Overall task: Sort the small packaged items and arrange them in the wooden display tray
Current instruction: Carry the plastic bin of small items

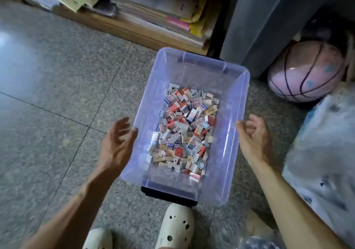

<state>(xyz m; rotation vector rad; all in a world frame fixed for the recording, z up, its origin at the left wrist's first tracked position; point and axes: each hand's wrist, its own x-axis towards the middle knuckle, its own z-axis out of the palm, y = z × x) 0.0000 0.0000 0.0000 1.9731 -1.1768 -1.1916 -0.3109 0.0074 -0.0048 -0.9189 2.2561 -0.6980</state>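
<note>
A clear plastic bin (228, 87) with a bluish tint sits on the speckled stone floor (57, 95), its long axis running away from the person and slightly tilted to the right; a dark handle clip shows at its near short edge and another at the far one. The small packaged items (185, 131), tiny boxes in red, white, blue and tan, lie heaped loose across the bin's bottom, thicker toward the near and middle part, with the far end of the bottom bare; the wooden display tray is not in view.

The left hand (117, 143) is just beside the bin's left long rim, fingers spread and relaxed, fingertips at or almost at the rim; whether they touch it I cannot tell; it holds nothing. The right hand (253, 133) is just beside the right long rim, fingers loosely curled inward, holding nothing that shows.

Left of the bin the floor lies open and wide; the far edge is closed by a low wooden shelf (134, 29) stacked with papers and folders; the bin's far right corner comes near a grey upright panel (259, 27); a pink basketball (305, 72) rests behind the right side, and a pale patterned plastic bag (322, 143) crowds the right hand's outer side. Two cream clogs (176, 227) stand just before the bin's near edge.
</note>
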